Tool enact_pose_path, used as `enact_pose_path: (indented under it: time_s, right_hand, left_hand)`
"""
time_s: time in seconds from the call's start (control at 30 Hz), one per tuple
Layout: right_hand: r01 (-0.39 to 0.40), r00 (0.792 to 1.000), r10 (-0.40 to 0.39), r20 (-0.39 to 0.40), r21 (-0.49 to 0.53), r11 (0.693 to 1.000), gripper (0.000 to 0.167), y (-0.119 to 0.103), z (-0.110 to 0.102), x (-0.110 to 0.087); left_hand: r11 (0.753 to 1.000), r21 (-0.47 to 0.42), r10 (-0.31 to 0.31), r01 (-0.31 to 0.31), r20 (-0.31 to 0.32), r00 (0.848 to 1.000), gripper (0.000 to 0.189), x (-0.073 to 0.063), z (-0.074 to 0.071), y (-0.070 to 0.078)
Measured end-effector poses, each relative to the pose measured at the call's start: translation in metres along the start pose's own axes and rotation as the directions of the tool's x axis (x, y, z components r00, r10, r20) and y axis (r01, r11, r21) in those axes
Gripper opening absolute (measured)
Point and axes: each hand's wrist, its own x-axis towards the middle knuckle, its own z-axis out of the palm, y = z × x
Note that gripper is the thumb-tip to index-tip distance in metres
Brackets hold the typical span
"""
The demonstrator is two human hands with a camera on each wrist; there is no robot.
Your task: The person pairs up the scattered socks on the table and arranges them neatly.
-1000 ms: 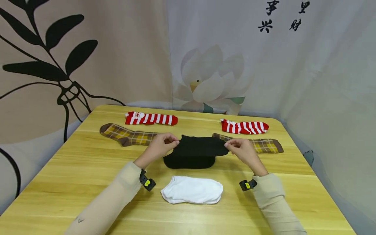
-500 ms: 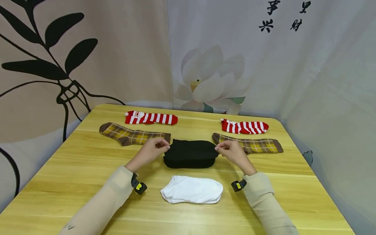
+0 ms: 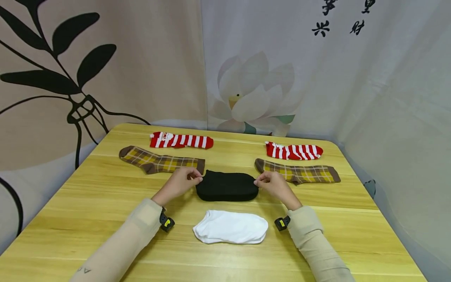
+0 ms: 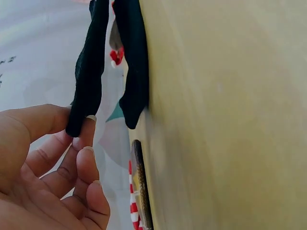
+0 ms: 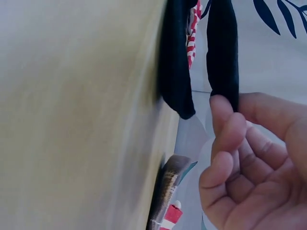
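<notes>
A black sock (image 3: 227, 180) is stretched level between my two hands, above a second black sock (image 3: 227, 196) lying on the table. My left hand (image 3: 179, 185) pinches its left end between thumb and fingertips. Its right end is pinched by my right hand (image 3: 276, 188). Both wrist views show a gap between the held sock (image 4: 90, 72) and the lower black sock (image 5: 176, 67). Nearer the front lies a pair of white socks (image 3: 230, 227), one on top of the other.
Brown-and-yellow plaid socks (image 3: 165, 162) (image 3: 303, 173) lie behind each hand, left and right. Farther back are two red-and-white striped socks (image 3: 183, 140) (image 3: 295, 151). A printed curtain (image 3: 169, 70) hangs behind the wooden table (image 3: 88, 219).
Both hands have moved left and down toward the table with the held black sock, which now lines up over the lower one. The other socks stay where they were.
</notes>
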Motion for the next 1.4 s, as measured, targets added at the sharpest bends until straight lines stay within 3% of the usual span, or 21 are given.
enact_pose_path:
  time_s: [0.63, 0.9, 1.4]
  right_hand:
    - [0.002, 0.998, -0.005, 0.063, 0.040, 0.999, 0.013, 0.0035, 0.0052, 0.0021]
    - [-0.023, 0.993, 0.024, 0.115, -0.012, 1.000, 0.019, 0.0024, 0.0028, 0.0049]
    - [-0.064, 0.983, 0.069, 0.172, -0.033, 0.997, 0.020, 0.0017, 0.0029, 0.0045]
  left_hand:
    - [0.999, 0.041, -0.033, 0.032, 0.028, 0.999, 0.009, 0.0020, 0.0041, -0.0007]
    - [0.997, 0.052, -0.066, 0.062, 0.062, 0.996, 0.010, 0.0040, 0.0050, 0.0006]
    - [0.996, 0.072, -0.067, 0.058, 0.131, 0.989, 0.008, 0.0032, 0.0061, 0.0004]
